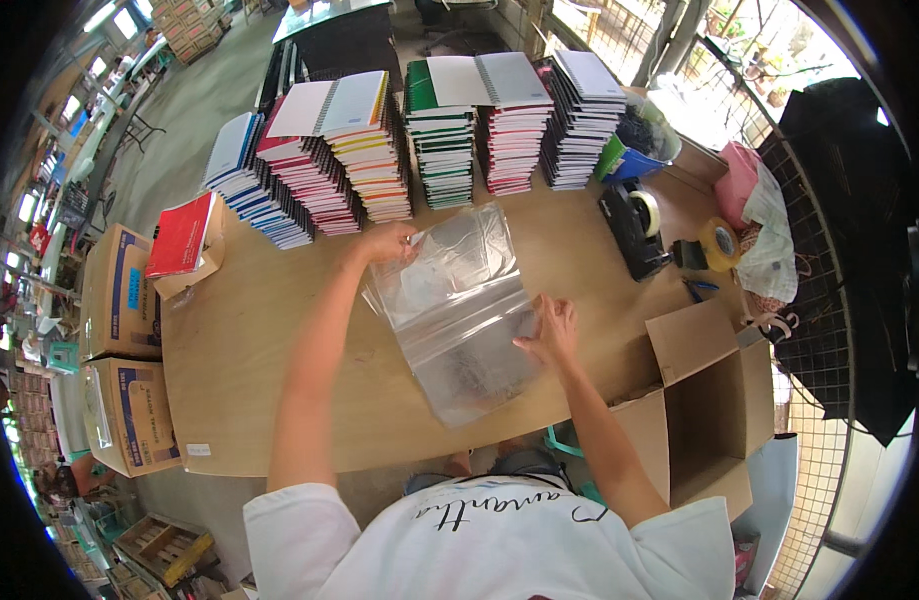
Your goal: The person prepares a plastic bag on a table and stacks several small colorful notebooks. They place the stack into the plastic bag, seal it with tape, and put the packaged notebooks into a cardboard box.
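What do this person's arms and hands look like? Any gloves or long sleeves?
No gloves or long sleeves: the left hand and right hand are bare, as are both forearms. The short, loose white sleeves belong to a white shirt with black script lettering. No watch shows; rings would be hard to make out.

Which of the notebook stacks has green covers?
The fourth stack from the left, between the yellow stack and a red stack: its edges show green; the others show blue, red, yellow or dark.
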